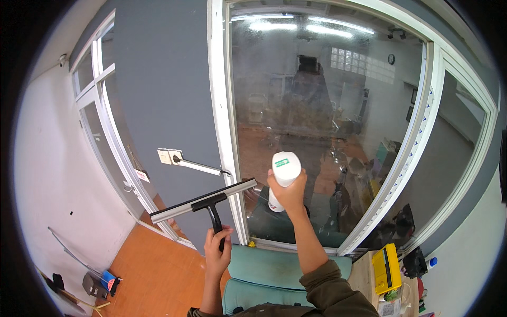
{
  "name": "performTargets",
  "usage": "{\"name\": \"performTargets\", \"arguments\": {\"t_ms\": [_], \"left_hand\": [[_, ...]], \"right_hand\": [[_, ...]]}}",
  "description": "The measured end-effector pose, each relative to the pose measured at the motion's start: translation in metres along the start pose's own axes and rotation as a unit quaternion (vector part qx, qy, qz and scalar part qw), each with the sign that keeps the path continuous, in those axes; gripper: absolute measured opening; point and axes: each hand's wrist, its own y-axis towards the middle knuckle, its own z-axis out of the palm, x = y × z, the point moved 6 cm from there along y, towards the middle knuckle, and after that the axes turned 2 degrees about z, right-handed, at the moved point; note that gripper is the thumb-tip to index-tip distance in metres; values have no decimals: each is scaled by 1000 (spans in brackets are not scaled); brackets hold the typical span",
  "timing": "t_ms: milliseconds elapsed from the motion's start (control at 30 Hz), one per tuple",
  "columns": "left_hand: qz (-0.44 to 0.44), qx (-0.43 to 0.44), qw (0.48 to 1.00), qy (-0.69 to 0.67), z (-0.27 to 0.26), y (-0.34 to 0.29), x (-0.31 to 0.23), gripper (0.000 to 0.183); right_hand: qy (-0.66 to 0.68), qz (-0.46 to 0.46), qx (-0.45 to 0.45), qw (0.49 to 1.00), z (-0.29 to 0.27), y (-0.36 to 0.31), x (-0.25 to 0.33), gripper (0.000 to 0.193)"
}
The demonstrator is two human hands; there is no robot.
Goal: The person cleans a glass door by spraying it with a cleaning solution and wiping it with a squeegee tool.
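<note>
My left hand [218,248] is closed round the black handle of a squeegee [203,203]. The squeegee's long grey blade is tilted, its right end in front of the white window frame [224,113]. My right hand [289,191] grips a white spray bottle [287,168] with a small green label, held up in front of the large window pane [274,100]. Faint streaks show on the glass near the bottle; whether the bottle touches the pane I cannot tell. My fingers hide its middle part.
A green padded seat [264,269] stands below the window, close to my body. To the right, a wooden table [363,272] bears a yellow box-shaped device [387,268]. A wall socket [170,156] with a plug and a white bar is left of the frame. A dustpan [110,281] lies at lower left.
</note>
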Motion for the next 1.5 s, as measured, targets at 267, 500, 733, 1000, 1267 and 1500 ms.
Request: {"name": "performTargets", "arguments": {"t_ms": [267,500,733,1000,1267,1500], "left_hand": [[15,32,999,-28,0,9,17,23],[24,67,994,-79,25,27,11,21],[44,81,991,-94,36,30,9,21],[44,82,992,-87,31,29,9,19],[39,93,990,-94,40,28,8,18],[92,101,987,-81,54,41,-12,20]], "right_hand": [[54,103,-51,992,-46,-8,-33,36],[116,8,-105,988,-69,5,-1,30],[113,10,-68,991,-58,-3,14,28],[56,12,-88,994,-78,-13,-7,34],[27,-37,-165,985,-108,-2,20,32],[14,-16,-182,983,-121,7,24,30]]}}
